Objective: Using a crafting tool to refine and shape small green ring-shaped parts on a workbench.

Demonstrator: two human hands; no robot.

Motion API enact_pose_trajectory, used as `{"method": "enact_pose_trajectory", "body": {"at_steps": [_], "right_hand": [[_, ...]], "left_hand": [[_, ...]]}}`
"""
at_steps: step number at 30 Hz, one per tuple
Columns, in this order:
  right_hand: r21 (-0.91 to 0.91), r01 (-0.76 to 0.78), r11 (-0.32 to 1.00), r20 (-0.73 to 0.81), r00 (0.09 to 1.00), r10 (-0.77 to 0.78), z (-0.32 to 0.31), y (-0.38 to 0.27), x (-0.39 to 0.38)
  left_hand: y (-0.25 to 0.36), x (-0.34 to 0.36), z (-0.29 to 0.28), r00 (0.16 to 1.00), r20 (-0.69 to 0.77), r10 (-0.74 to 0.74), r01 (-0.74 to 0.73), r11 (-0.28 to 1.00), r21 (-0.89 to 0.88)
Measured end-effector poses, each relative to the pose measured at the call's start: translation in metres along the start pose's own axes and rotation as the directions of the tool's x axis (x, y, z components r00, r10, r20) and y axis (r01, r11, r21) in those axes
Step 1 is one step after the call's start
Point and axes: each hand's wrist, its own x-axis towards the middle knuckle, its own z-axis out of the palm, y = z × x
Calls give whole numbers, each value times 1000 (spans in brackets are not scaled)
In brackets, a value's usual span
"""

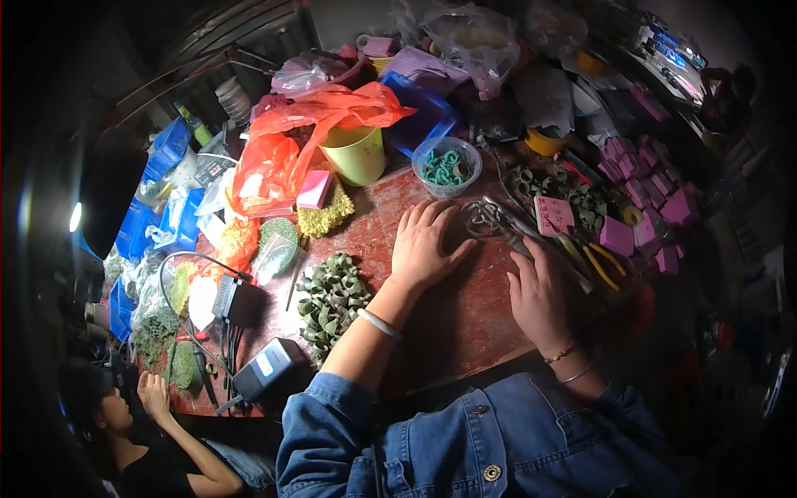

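My left hand [426,246] lies palm down on the worn red tabletop [465,324], fingers stretched out and holding nothing. Just right of it is a small tangle of metal loops [481,218]. My right hand [540,295] rests farther right, fingers extended, their tips beside a long metal hand tool [519,224]; whether they touch it is unclear. Yellow-handled pliers [604,264] lie right of that hand. A pile of dark green rings [332,300] sits left of my left forearm. Beyond my hands stands a clear round tub [447,168] with teal pieces.
Left are a black power adapter [267,369], a yellow-green cup [355,155], an orange plastic bag [266,162] and blue trays [133,232]. Pink blocks [639,178] and more green rings [581,199] crowd the right. Another person's hand [154,397] is at lower left.
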Motion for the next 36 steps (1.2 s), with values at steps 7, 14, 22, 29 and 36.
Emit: {"method": "enact_pose_trajectory", "body": {"at_steps": [7, 14, 22, 29, 36], "right_hand": [[45, -19, 999, 2, 1000, 19, 6, 4, -3], [46, -22, 999, -2, 1000, 22, 8, 8, -5], [116, 21, 993, -124, 992, -6, 1, 1, -1], [62, 43, 997, -178, 984, -31, -1, 0, 0], [145, 153, 978, -178, 976, -127, -1, -5, 7]], "left_hand": [[1, -10, -2, 997, -67, 48, -63, 971, -230], [22, -43, -10, 995, -55, 88, -100, 957, -271], [15, -30, -13, 971, -174, -162, 124, 969, -212], [-23, -16, 11, 994, -50, -97, 104, 984, 142], [21, -46, -10, 985, 161, 69, -38, 982, -187]]}}
